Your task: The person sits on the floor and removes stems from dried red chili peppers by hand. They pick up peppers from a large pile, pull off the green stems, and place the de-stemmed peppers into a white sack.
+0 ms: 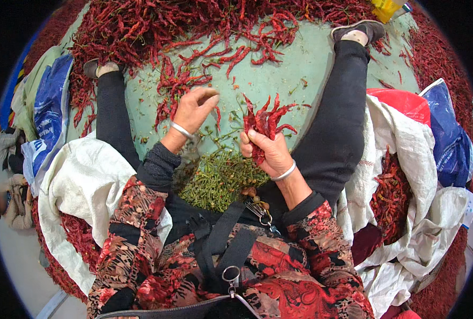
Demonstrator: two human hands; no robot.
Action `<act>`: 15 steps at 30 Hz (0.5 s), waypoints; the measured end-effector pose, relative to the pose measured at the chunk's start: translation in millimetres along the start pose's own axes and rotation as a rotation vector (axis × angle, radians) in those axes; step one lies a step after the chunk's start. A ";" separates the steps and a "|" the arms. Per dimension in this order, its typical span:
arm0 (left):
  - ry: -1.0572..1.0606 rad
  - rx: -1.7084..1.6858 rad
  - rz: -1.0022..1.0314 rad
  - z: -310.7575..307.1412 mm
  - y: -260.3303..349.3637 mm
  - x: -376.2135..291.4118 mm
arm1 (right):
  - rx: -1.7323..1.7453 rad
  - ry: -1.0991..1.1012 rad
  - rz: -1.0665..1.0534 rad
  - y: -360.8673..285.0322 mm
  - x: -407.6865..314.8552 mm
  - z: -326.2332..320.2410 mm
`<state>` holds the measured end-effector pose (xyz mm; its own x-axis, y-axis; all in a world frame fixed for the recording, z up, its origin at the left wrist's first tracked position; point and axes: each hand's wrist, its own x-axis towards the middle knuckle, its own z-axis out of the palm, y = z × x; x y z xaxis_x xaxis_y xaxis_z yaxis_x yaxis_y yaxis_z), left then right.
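My right hand [270, 149] is closed around a bunch of wrinkled red chili peppers [266, 117], their curved tips fanning out above the fist. Opposite it, my left hand [194, 107] hovers with fingers curled towards the thumb; whether anything small sits between the fingertips is hidden. Below both hands, a heap of green chili stems [220, 179] lies between my legs. Several red chilies [176, 79] lie on the pale green floor [308, 56] beyond my left hand. Farther out rises a large pile of red chilies [140, 28].
White woven sacks with chilies inside stand on both sides, a left sack [89, 167] and a right sack [404, 119]. Blue printed bags [53, 95] lie at the left. A yellow packet [386, 10] is beyond my right foot. Another person [17, 199] is at the far left.
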<state>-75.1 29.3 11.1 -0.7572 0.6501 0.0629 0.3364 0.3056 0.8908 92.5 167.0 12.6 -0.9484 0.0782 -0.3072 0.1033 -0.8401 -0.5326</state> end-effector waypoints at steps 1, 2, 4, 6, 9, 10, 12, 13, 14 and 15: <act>-0.079 -0.206 -0.122 0.8 4.4 -0.9 | 0.025 -0.028 0.022 -0.7 -0.4 0.0; -0.184 -0.415 -0.273 1.4 9.6 -2.4 | 0.057 -0.042 0.019 -1.1 -0.1 -0.4; -0.324 -0.618 -0.320 5.9 21.9 -11.6 | 0.041 -0.021 0.085 -1.3 -0.7 -2.2; -0.313 -0.498 -0.347 10.8 33.0 -21.5 | 0.030 -0.045 0.109 -0.8 -1.2 -3.8; -0.244 -0.342 -0.263 17.3 45.2 -33.8 | 0.046 -0.064 0.126 0.4 -5.3 -1.6; -0.242 -0.372 -0.248 18.7 48.2 -38.2 | 0.006 -0.059 0.140 0.4 -6.5 0.7; -0.219 -0.357 -0.214 19.9 52.4 -49.9 | -0.065 -0.028 0.172 0.6 -12.8 6.5; -0.158 -0.326 -0.115 21.3 53.7 -57.5 | -0.141 -0.077 0.151 0.8 -17.3 8.9; -0.176 -0.414 -0.195 18.8 54.2 -66.6 | -0.218 -0.114 0.128 1.2 -23.5 10.8; -0.217 -0.518 -0.297 17.0 54.7 -77.2 | -0.301 -0.158 0.114 1.8 -29.1 11.9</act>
<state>11.2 7.7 47.3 -0.6280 0.7320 -0.2644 -0.2264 0.1532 0.9619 116.8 156.8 29.9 -0.9580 -0.1103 -0.2648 0.2721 -0.6411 -0.7176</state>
